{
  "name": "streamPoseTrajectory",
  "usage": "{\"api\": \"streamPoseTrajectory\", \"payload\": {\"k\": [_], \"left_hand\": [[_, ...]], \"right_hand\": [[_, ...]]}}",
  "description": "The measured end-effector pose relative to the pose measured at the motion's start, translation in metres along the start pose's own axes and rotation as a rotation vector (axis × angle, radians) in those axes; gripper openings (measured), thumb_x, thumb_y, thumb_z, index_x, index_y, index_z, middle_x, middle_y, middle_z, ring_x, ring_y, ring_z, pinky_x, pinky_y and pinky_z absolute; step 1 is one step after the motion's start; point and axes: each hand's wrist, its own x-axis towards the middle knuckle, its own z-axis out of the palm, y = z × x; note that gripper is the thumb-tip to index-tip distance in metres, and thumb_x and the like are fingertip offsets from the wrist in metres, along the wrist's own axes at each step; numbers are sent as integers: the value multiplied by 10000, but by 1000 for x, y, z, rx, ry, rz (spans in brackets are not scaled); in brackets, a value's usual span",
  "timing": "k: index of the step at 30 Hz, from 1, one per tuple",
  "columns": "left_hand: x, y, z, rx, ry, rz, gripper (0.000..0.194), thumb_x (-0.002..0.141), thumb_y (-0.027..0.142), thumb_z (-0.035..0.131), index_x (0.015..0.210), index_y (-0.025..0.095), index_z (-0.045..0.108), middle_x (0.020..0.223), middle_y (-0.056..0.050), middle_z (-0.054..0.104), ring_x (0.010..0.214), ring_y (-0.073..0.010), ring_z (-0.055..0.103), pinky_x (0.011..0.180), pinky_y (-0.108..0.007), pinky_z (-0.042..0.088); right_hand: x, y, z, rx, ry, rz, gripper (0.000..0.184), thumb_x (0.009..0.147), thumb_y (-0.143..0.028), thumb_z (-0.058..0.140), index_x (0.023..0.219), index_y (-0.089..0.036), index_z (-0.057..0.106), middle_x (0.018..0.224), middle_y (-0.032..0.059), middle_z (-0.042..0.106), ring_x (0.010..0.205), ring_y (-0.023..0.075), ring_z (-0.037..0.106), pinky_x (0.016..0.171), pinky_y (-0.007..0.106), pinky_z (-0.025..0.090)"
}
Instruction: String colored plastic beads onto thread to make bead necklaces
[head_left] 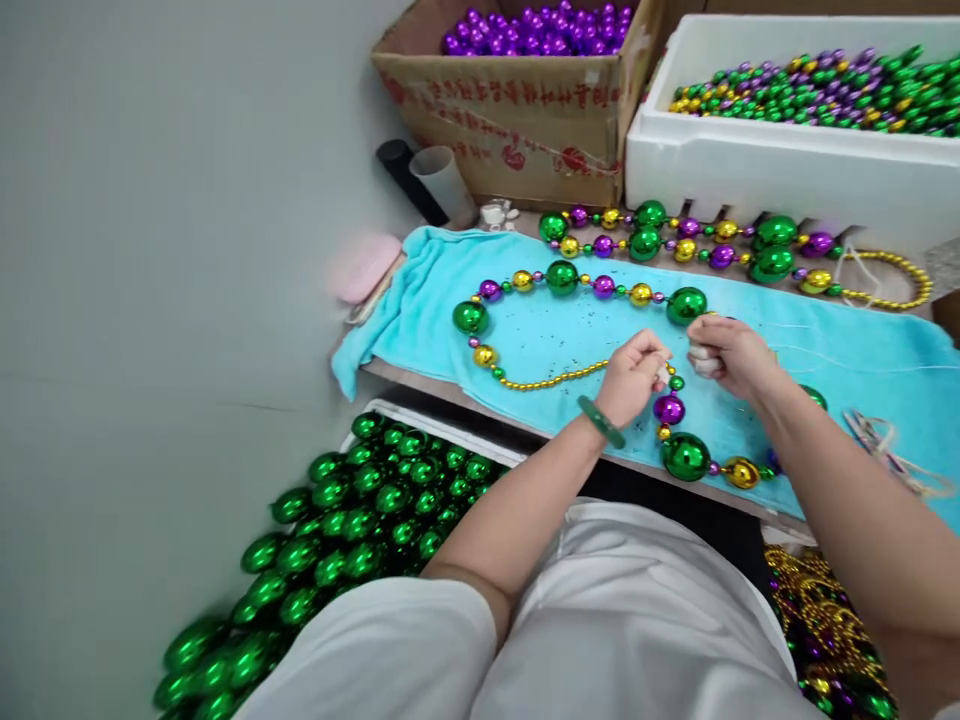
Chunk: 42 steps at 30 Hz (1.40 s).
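Note:
A bead necklace (pixel 561 278) of green, purple and gold balls lies in a loop on a turquoise towel (pixel 420 290). Its strand of small gold beads (pixel 551 381) runs into my left hand (pixel 636 378), whose fingers are closed around the necklace; green and purple balls come out on the other side. A green bangle (pixel 601 421) circles my left wrist. Just right of it, my right hand (pixel 726 357) is closed in a pinch, near a large green ball. Whatever it grips is hidden. White wraps cover some fingertips on both hands.
Behind the towel lies another necklace (pixel 645 243). A carton (pixel 510 120) of purple balls and a white foam box (pixel 757 165) of mixed beads stand at the back. Green balls (pixel 360 520) fill a container at lower left. String scraps (pixel 885 445) lie right; a pink object (pixel 367 268) left.

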Motion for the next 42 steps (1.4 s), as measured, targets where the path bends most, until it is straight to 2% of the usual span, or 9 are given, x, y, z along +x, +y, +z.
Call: {"api": "streamPoseTrajectory", "payload": {"k": [7, 15, 20, 26, 30, 33, 36, 39, 42], "left_hand": [[-7, -19, -5, -42, 12, -43, 169, 811, 168, 546, 676, 173, 444, 451, 78, 395, 389, -47, 380, 434, -183, 278], [-7, -17, -14, -93, 25, -96, 186, 817, 225, 583, 695, 175, 452, 438, 82, 382, 384, -56, 395, 422, -180, 280], [-4, -19, -13, -171, 8, -90, 182, 836, 217, 579, 710, 178, 452, 451, 85, 373, 416, -61, 421, 458, -179, 320], [-2, -18, -11, -150, 52, -71, 180, 838, 249, 603, 721, 175, 488, 468, 77, 395, 436, -68, 435, 480, -189, 349], [-1, -17, -13, -184, 13, -37, 160, 838, 246, 599, 734, 172, 502, 468, 75, 394, 451, -73, 442, 491, -196, 357], [-2, -15, -13, -211, 5, -44, 174, 835, 262, 608, 735, 174, 497, 479, 71, 402, 464, -76, 454, 502, -200, 367], [-3, -11, -11, -232, 24, -52, 182, 832, 273, 618, 739, 176, 496, 485, 67, 411, 485, -86, 481, 512, -203, 378], [-3, -9, -9, -253, 46, -75, 181, 841, 274, 605, 741, 179, 488, 481, 68, 411, 492, -89, 490, 515, -201, 384], [-4, -10, -7, -229, 32, -61, 184, 845, 277, 602, 732, 183, 490, 474, 70, 401, 486, -84, 483, 520, -197, 388]], "right_hand": [[-5, 15, 1, -119, 73, 42, 261, 618, -268, 686, 615, -202, 434, 424, -83, 317, 332, 42, 253, 358, 205, 126], [-4, 17, 8, -236, 84, -6, 218, 669, -312, 613, 609, -211, 429, 416, -82, 320, 348, 64, 250, 377, 229, 150], [-3, 18, 13, -802, 106, -147, 192, 782, -226, 508, 596, -191, 471, 519, -16, 476, 512, 113, 396, 518, 248, 293], [-10, 16, 9, -1232, 21, -135, 202, 829, -308, 529, 662, -195, 552, 564, 3, 502, 562, 136, 393, 547, 267, 242], [-10, 16, 4, -1175, 10, -22, 381, 812, -351, 525, 484, -185, 424, 466, -21, 351, 495, 109, 302, 499, 276, 203], [-9, 18, 2, -1028, 91, -76, 416, 793, -343, 524, 462, -188, 324, 463, -40, 227, 481, 92, 242, 483, 277, 180], [-8, 19, 1, -892, 78, -101, 422, 780, -383, 539, 480, -189, 315, 483, -48, 217, 493, 85, 237, 488, 272, 180], [-11, 15, -1, -809, 23, 15, 427, 732, -449, 603, 491, -190, 364, 483, -51, 262, 498, 86, 257, 480, 264, 186], [-13, 15, -1, -736, 77, 29, 473, 683, -488, 662, 475, -195, 354, 474, -50, 255, 487, 83, 232, 464, 267, 164]]}}
